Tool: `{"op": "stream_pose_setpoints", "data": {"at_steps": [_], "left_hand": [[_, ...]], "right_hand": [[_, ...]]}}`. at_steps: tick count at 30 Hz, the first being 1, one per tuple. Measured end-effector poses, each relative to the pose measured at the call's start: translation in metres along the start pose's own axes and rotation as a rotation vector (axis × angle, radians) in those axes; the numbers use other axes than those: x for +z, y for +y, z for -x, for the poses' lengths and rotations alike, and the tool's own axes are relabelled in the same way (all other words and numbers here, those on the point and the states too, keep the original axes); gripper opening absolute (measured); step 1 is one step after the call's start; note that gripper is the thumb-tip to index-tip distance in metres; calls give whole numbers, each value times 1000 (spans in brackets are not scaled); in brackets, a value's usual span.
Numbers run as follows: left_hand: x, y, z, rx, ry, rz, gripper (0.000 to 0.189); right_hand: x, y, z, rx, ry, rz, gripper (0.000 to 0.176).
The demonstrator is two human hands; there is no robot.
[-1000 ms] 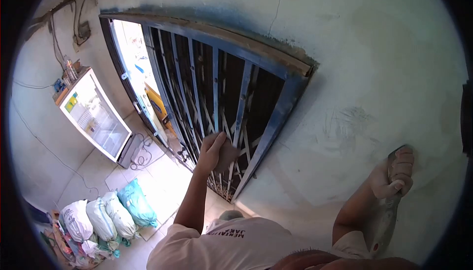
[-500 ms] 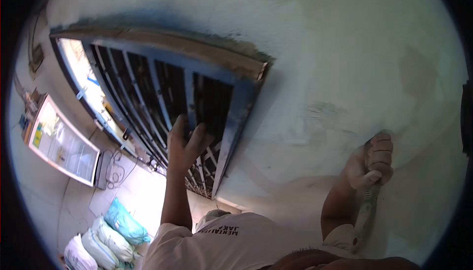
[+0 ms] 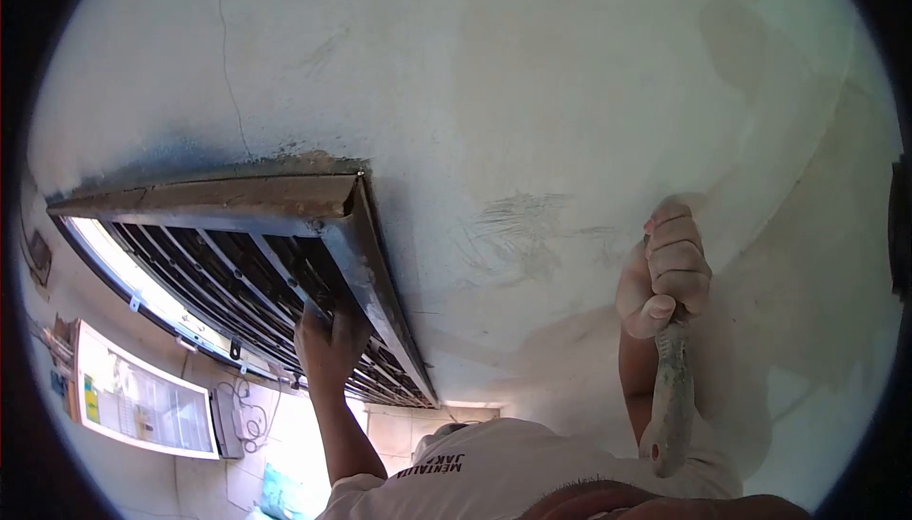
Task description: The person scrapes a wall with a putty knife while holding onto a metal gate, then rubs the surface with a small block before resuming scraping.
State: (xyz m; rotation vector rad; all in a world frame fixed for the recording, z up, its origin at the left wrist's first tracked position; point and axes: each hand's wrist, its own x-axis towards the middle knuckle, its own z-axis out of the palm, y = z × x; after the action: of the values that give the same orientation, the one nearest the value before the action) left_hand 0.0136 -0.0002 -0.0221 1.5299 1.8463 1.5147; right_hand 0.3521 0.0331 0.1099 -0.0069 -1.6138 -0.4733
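Note:
My left hand [image 3: 328,344] is at the dark metal bars of a folding gate [image 3: 256,268], its fingers bent around a bar and partly in shadow. My right hand [image 3: 668,268] is closed in a fist against the pale plastered wall [image 3: 570,121]. It grips a long-handled tool [image 3: 674,401] whose worn, stained handle points down toward my body. The tool's working end is hidden by the fist and the wall, so its kind cannot be made out. Dark scratch marks [image 3: 522,216] show on the wall between my hands.
A rusty metal frame edge [image 3: 237,195] runs along the gate's top. To the left stand a glass-fronted display case [image 3: 147,401] and loose cables [image 3: 252,416]. A turquoise sack [image 3: 283,493] lies on the floor. A thin crack [image 3: 228,69] crosses the wall.
The view has shifted, so the gate sits lower and further left. My left hand has closed in on the bars. My right hand appears higher and further left, with more of the handle showing.

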Motion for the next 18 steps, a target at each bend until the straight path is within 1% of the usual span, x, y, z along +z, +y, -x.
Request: {"op": "stream_pose_setpoints", "data": {"at_steps": [1,4,5,8,9,12,15,18], "left_hand": [[1,-3,0,89,45,-68,31],[0,0,2,63,55,-171,31],[2,-10,-1,114,54,-113,31],[0,-10,-1,77,29,-111,30],[1,-10,-1,144,81,-117,29],[-3,-20,-4,83,-11,-146,28],[-4,-20,-5,52,-38,-159,27],[1,-29,-5,100,27,-127,27]], "right_hand": [[0,0,0,-8,-8,1,40],[7,-6,-5,25,27,37,40],[9,-8,-7,40,37,47,40],[12,-15,-15,108,30,48,40],[12,-17,-20,128,9,28,40],[2,-20,-14,201,-17,-1,39],[-9,-25,-14,233,-37,-71,37],[-20,-26,-14,257,-30,-163,35]]}}
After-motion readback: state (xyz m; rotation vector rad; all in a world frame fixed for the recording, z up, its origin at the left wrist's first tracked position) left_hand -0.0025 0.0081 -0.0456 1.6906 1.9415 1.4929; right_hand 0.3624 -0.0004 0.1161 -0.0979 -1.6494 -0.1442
